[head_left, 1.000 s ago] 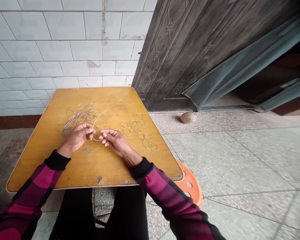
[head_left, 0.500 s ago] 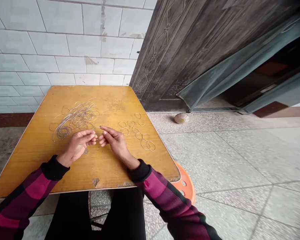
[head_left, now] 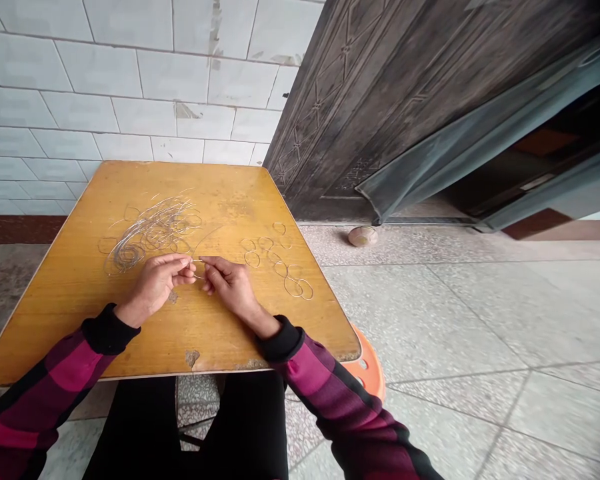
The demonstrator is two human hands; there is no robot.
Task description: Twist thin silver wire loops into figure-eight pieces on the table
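Observation:
Between my fingertips runs a thin metal wire, bent partly into a curve. My left hand pinches one side of it, and my right hand pinches the other, a short gap apart above the table. Just beyond my left hand lies a tangled pile of wires, some straight and some curled. To the right of my right hand several wire rings are scattered, a few overlapping. The wire's ends are too fine to make out.
The yellow wooden table has rounded corners and chipped patches at its front edge. An orange stool pokes out under its right corner. A tiled wall stands behind, with a dark carved door and a roundish object on the floor.
My fingers have shifted on the wire; the left thumb and forefinger now reach closer to the right fingertips, with the wire between them more level. The view has tilted slightly.

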